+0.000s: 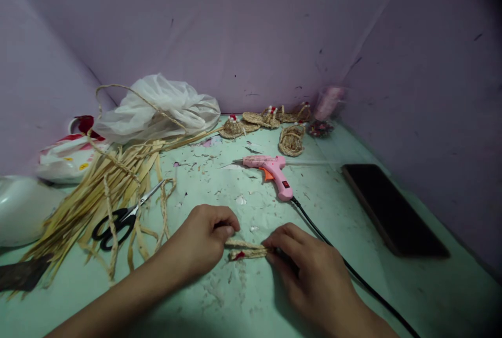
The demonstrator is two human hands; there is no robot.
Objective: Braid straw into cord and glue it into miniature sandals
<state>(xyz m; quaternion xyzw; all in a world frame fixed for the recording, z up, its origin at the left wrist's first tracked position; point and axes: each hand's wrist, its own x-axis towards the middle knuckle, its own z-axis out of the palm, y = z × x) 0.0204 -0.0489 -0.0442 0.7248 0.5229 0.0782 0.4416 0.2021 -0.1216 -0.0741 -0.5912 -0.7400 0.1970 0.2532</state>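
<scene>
Straw-coloured braid [249,250] lay low above the green desk [219,296], your right hand [304,265] pinched on one end, your left hand [214,236] closed at the other. Bare desk separated them from the pink glue gun [270,171].

A small craft workspace: a pale green worktop [219,186] littered with scraps, set against lilac walls [235,30], carries a pink plastic glue gun [270,165], black-handled scissors [125,217] and dried straw-coloured fibre strands [94,197].

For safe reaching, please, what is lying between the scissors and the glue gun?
Between scissors and glue gun, the head view shows a braid and scraps.
</scene>
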